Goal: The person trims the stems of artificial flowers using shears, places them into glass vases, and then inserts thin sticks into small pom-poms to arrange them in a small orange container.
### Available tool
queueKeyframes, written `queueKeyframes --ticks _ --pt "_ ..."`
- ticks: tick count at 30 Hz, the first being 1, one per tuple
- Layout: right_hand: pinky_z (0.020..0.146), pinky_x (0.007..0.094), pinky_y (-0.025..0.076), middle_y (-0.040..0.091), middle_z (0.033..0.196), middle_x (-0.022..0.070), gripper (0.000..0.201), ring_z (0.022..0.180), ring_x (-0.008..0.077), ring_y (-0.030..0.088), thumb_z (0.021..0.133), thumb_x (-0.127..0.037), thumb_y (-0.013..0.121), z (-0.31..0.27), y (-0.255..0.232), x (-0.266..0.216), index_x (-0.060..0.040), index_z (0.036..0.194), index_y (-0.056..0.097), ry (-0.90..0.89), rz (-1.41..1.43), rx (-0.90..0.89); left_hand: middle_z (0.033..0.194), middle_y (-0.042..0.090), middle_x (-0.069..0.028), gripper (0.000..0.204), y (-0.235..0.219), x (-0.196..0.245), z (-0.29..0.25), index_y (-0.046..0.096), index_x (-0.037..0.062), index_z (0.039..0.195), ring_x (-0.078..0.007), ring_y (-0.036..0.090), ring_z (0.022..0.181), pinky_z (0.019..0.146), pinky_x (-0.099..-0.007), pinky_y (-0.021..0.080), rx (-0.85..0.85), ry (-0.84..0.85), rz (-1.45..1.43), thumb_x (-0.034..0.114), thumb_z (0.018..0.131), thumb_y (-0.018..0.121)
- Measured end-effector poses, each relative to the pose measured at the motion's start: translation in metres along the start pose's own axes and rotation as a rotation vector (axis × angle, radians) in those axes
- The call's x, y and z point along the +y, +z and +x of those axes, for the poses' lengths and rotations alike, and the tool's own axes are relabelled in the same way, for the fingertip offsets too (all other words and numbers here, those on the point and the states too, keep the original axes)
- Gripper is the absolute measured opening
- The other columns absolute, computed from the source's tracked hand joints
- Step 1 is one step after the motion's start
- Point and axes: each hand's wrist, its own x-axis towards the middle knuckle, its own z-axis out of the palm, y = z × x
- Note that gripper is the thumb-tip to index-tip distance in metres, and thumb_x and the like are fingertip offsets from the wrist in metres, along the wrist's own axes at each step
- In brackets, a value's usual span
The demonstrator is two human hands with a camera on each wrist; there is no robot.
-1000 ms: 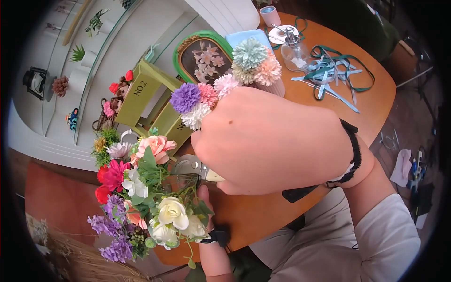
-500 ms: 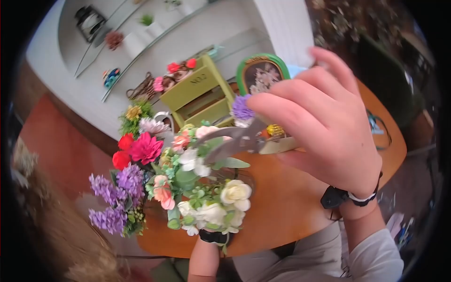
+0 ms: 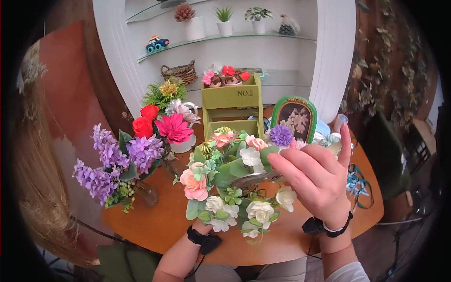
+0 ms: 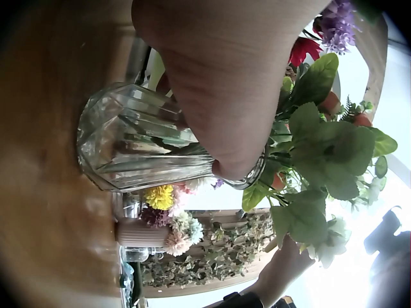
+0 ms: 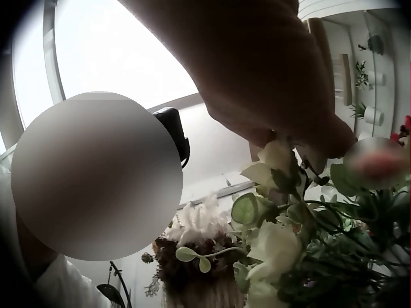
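A mixed bouquet (image 3: 228, 169) of peach, white and green artificial flowers stands in a faceted glass vase (image 4: 128, 170). My left hand (image 4: 225, 77) grips the vase around its neck; in the head view most of that left hand (image 3: 203, 227) is hidden beneath the blooms. My right hand (image 3: 317, 181) holds metal shears (image 3: 249, 180) at the bouquet's right side, with the blades among the leaves and the little finger raised. In the right wrist view, my right hand (image 5: 282, 96) is close to a white rose (image 5: 276, 247), and the shears are mostly hidden.
At the left stands a glass vase (image 3: 146, 193) with purple flowers. Behind are red and pink flowers (image 3: 174, 128), a green wooden drawer stand (image 3: 232, 97) and a green-framed picture (image 3: 295, 120). Blue and green ribbons (image 3: 358, 185) lie at the table's right.
The head view has swung round to face the shelves. My right hand has turned and lowered the shears among the leaves; the bouquet shows more from above. My left hand stays at the vase.
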Motion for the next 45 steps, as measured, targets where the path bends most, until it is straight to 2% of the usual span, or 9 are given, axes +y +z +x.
queueKeyframes --ticks 9,13,19,24,29,32,34,36,45 --pt "0.119 0.0549 0.038 0.073 0.098 0.0003 0.043 0.085 0.0171 0.067 0.077 -0.020 0.081 0.000 -0.013 0.010 -0.0115 0.119 0.077 -0.010 0.113 -0.109 0.124 0.048 -0.0214 0.047 0.000 0.007 0.010 0.030 -0.0034 0.144 -0.0311 0.052 0.098 0.081 -0.0498 0.052 0.078 0.181 0.159 0.016 0.106 0.049" --pt "0.109 0.0515 0.046 0.073 0.103 0.0092 0.071 0.093 0.0271 0.069 0.067 -0.031 0.091 0.003 -0.026 0.022 -0.0028 0.129 0.070 0.129 0.145 -0.056 0.121 0.047 -0.0222 0.045 -0.001 0.024 0.035 0.027 -0.0043 0.144 -0.0314 0.052 0.093 0.076 -0.0508 0.054 0.711 0.737 0.978 0.014 0.107 0.046" --pt "0.105 0.0416 0.050 0.072 0.114 0.0122 0.077 0.100 0.0249 0.069 0.066 -0.019 0.087 -0.009 -0.033 0.034 0.0016 0.136 0.064 0.502 0.344 0.102 0.116 0.045 -0.0236 0.043 0.000 0.052 0.067 0.023 -0.0058 0.143 -0.0317 0.052 0.086 0.070 -0.0522 0.056 1.270 0.801 1.378 0.011 0.108 0.041" --pt "0.082 0.0424 0.056 0.068 0.113 0.0178 0.082 0.090 0.0275 0.067 0.103 -0.058 0.049 -0.022 -0.042 0.051 0.0107 0.148 0.047 0.700 1.412 0.496 0.112 0.044 -0.0246 0.041 0.000 0.065 0.074 0.019 -0.0070 0.142 -0.0320 0.051 0.080 0.064 -0.0533 0.057 1.387 0.749 1.451 0.009 0.109 0.037" --pt "0.082 0.0506 0.055 0.065 0.117 0.0220 0.088 0.089 0.0358 0.066 0.100 -0.064 0.052 -0.025 -0.058 0.054 0.0101 0.148 0.045 0.758 2.100 0.517 0.114 0.040 -0.0210 0.033 0.006 0.042 0.096 0.028 0.0008 0.133 -0.0293 0.049 0.081 0.064 -0.0471 0.053 1.613 0.806 1.571 0.017 0.106 0.038" --pt "0.084 0.0534 0.053 0.061 0.117 0.0202 0.088 0.089 0.0322 0.061 0.103 -0.064 0.047 -0.027 -0.059 0.056 0.0082 0.152 0.037 0.619 2.269 0.281 0.110 0.044 -0.0168 0.037 0.020 0.007 0.093 0.035 0.0054 0.132 -0.0267 0.050 0.080 0.066 -0.0428 0.052 1.437 0.878 1.426 0.023 0.102 0.047" --pt "0.088 0.0598 0.053 0.060 0.120 0.0232 0.090 0.096 0.0369 0.063 0.104 -0.067 0.043 -0.032 -0.057 0.053 0.0077 0.153 0.031 0.565 2.449 0.130 0.108 0.049 -0.0141 0.034 0.021 0.003 0.070 0.042 0.0066 0.129 -0.0252 0.054 0.080 0.067 -0.0412 0.053 0.877 0.817 1.080 0.023 0.101 0.052" --pt "0.092 0.0630 0.052 0.060 0.121 0.0263 0.093 0.103 0.0426 0.064 0.103 -0.069 0.043 -0.033 -0.054 0.039 0.0080 0.153 0.030 0.659 2.553 0.073 0.105 0.054 -0.0114 0.032 0.021 -0.001 0.043 0.049 0.0079 0.126 -0.0237 0.057 0.080 0.068 -0.0395 0.053 0.276 0.415 0.429 0.023 0.099 0.056" --pt "0.080 0.0577 0.059 0.068 0.105 0.0362 0.095 0.089 0.0497 0.071 0.096 -0.067 0.051 -0.016 -0.033 -0.030 0.0163 0.142 0.047 1.285 2.832 -0.402 0.104 0.075 -0.0029 0.021 -0.007 0.053 0.037 0.070 0.0138 0.117 -0.0197 0.072 0.089 0.075 -0.0334 0.055 -0.031 -0.038 -0.361 0.018 0.097 0.065"
